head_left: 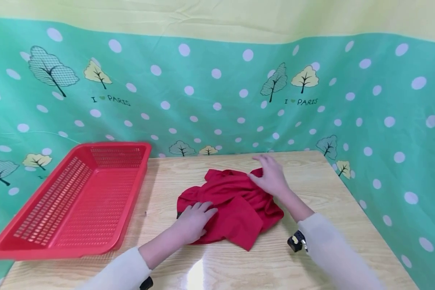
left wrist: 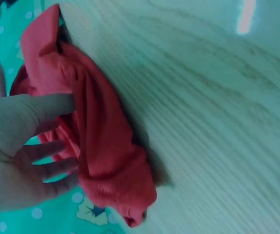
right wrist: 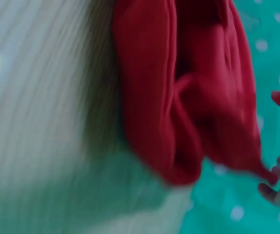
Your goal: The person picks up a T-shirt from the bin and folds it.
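A crumpled red garment [head_left: 232,201] lies in a loose heap on the wooden table, with a flap hanging toward the near edge. At its near left side, my left hand [head_left: 193,221] rests on the cloth. In the left wrist view the thumb [left wrist: 54,105] lies against a fold, the fingers [left wrist: 57,168] spread and fairly straight beneath it. My right hand [head_left: 272,177] is at the far right edge of the heap, thumb and fingers spread apart. The right wrist view is blurred; there a cloth tip reaches the fingertips [right wrist: 269,192].
A red plastic basket [head_left: 94,209] with slotted sides stands on the left of the table [head_left: 301,161]. Behind and to the right hangs a green dotted curtain [head_left: 217,92] printed with trees. Dark wrist devices [head_left: 295,241] sit below the sleeves.
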{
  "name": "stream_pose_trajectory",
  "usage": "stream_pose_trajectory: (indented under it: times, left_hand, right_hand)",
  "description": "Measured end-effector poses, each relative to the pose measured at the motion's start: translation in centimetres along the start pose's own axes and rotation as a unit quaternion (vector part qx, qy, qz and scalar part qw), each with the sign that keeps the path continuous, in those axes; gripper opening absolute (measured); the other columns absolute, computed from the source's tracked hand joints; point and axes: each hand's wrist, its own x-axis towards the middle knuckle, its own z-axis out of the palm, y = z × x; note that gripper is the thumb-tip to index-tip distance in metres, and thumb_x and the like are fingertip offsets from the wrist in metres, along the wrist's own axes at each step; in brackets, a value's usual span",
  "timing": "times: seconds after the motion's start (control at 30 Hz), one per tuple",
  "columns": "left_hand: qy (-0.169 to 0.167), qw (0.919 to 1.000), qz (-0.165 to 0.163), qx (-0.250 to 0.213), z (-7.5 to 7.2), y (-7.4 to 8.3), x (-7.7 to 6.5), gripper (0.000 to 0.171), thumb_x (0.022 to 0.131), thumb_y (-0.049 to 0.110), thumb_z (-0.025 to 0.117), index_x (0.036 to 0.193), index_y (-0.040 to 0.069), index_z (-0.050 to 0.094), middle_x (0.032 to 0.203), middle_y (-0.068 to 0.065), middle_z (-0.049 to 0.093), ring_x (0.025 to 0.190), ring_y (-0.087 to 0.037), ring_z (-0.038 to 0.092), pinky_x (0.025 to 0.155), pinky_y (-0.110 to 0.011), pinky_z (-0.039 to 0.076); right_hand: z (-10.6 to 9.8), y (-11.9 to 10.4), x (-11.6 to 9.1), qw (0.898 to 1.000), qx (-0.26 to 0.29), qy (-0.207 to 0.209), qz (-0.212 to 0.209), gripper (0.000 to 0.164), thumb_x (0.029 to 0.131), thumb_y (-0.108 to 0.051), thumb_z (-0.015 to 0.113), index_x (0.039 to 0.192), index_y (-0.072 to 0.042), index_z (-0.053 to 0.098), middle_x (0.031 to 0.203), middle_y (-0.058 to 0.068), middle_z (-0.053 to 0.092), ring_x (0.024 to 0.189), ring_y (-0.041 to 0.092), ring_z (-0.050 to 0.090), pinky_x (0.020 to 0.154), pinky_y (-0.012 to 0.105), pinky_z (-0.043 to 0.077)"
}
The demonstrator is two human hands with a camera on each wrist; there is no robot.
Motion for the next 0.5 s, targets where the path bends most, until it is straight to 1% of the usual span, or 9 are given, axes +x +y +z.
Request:
stream_pose_trajectory:
  times: [0.03,0.07,0.13,0.2,0.27,0.3,0.37,0.43,0.5]
  left_hand:
    - [0.010,0.9998,0.012,0.015,0.2,0.0,0.0,0.053,0.075,0.016,0.075,0.125,0.011,0.057,0.119,-0.010,0.056,0.106,-0.027,0.055,0.085,-0.041,0.049]
    - [0.017,0.9993,0.020,0.025,0.3,0.0,-0.1,0.050,0.076,0.015,0.074,0.123,0.011,0.058,0.111,-0.009,0.058,0.099,-0.025,0.056,0.082,-0.038,0.050]
    - [0.012,0.9995,0.025,0.018,0.7,-0.2,0.0,0.046,0.077,0.015,0.073,0.121,0.012,0.060,0.105,-0.006,0.058,0.094,-0.022,0.056,0.080,-0.036,0.050]
    - [-0.008,0.9998,0.017,-0.012,1.0,-0.6,-0.1,0.047,0.079,0.015,0.072,0.123,0.013,0.059,0.111,-0.006,0.058,0.101,-0.023,0.055,0.085,-0.037,0.050]
    - [-0.030,0.9987,0.005,-0.041,1.2,-0.9,-0.2,0.049,0.080,0.016,0.071,0.127,0.014,0.056,0.122,-0.008,0.056,0.111,-0.026,0.053,0.090,-0.040,0.049]
    - [-0.039,0.9976,0.002,-0.057,1.3,-1.1,-0.3,0.050,0.081,0.016,0.071,0.129,0.013,0.055,0.126,-0.009,0.054,0.116,-0.028,0.051,0.092,-0.042,0.048]
    - [-0.056,0.9953,-0.003,-0.079,1.2,-1.4,-0.6,0.052,0.082,0.016,0.071,0.131,0.013,0.053,0.132,-0.012,0.051,0.123,-0.031,0.047,0.096,-0.043,0.046]
    - [-0.069,0.9932,-0.008,-0.094,1.0,-1.7,-1.0,0.052,0.081,0.014,0.071,0.131,0.012,0.053,0.135,-0.015,0.048,0.127,-0.032,0.045,0.098,-0.043,0.045]
    - [-0.080,0.9908,-0.018,-0.108,0.8,-1.8,-1.4,0.052,0.080,0.012,0.072,0.129,0.011,0.055,0.136,-0.017,0.047,0.128,-0.033,0.043,0.099,-0.043,0.044]
  right_hand:
    - [0.4,-0.7,0.3,0.999,-0.033,-0.013,-0.019,0.061,0.081,-0.041,0.069,0.132,-0.015,0.049,0.138,0.016,0.045,0.132,0.033,0.037,0.102,0.060,0.030]
    - [0.8,-1.3,0.6,0.997,-0.058,-0.036,-0.031,0.065,0.080,-0.047,0.067,0.134,-0.017,0.049,0.140,0.015,0.045,0.132,0.033,0.037,0.101,0.061,0.028]
    - [1.5,-2.2,1.1,0.991,-0.091,-0.096,-0.030,0.076,0.076,-0.060,0.064,0.139,-0.022,0.043,0.144,0.012,0.042,0.134,0.031,0.036,0.102,0.063,0.026]
    - [2.3,-2.5,1.4,0.981,-0.114,-0.158,-0.013,0.087,0.073,-0.068,0.062,0.144,-0.027,0.034,0.146,0.009,0.041,0.133,0.031,0.038,0.101,0.064,0.025]
    - [2.8,-2.2,1.5,0.973,-0.110,-0.201,0.009,0.088,0.074,-0.066,0.062,0.146,-0.026,0.031,0.143,0.007,0.045,0.128,0.032,0.044,0.100,0.065,0.027]
    - [3.0,-1.9,1.6,0.972,-0.101,-0.211,0.020,0.084,0.076,-0.063,0.063,0.144,-0.024,0.035,0.139,0.006,0.050,0.124,0.031,0.049,0.098,0.064,0.029]
    - [3.1,-0.9,1.6,0.974,-0.074,-0.213,0.036,0.068,0.081,-0.053,0.063,0.136,-0.017,0.047,0.129,0.008,0.059,0.115,0.031,0.055,0.095,0.062,0.034]
    - [2.9,0.3,1.5,0.979,-0.032,-0.195,0.058,0.050,0.085,-0.042,0.063,0.123,-0.010,0.057,0.118,0.011,0.064,0.107,0.030,0.059,0.092,0.056,0.040]
    - [2.3,1.8,1.3,0.982,0.005,-0.164,0.089,0.036,0.086,-0.034,0.061,0.104,-0.004,0.062,0.101,0.013,0.066,0.093,0.028,0.061,0.083,0.046,0.046]
